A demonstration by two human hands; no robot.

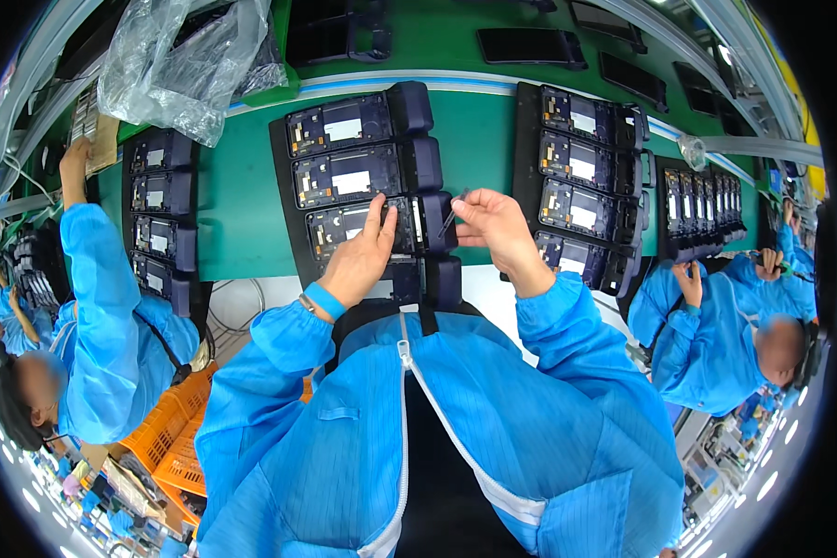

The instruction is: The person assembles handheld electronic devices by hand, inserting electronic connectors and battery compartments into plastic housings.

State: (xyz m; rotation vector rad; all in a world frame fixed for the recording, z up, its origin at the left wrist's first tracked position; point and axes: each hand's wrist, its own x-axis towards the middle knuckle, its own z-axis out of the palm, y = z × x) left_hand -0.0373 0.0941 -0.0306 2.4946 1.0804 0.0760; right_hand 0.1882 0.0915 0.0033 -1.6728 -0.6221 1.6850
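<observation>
In front of me a column of opened dark handheld devices stands on a black tray [293, 219]; their circuit boards and white labels show. My left hand [358, 260], with a blue band at its wrist, lies on the third device [330, 230], its fingers stretched out and holding nothing. Beside that device's thick dark end [434, 232], my right hand [495, 223] is closed in a pinch. Between thumb and fingers it holds a thin, dark, narrow strip [448, 221], too small for me to name its kind. Part of the nearest device [442, 279] is hidden by my left hand and jacket.
More opened devices stand in rows to the right [577, 167] and left [158, 200] on the green bench [474, 130]. A rail divides off finished-looking dark devices [530, 46] behind. Clear plastic bags [181, 70] hang far left. Co-workers sit on both sides; orange crates [172, 428] stand lower left.
</observation>
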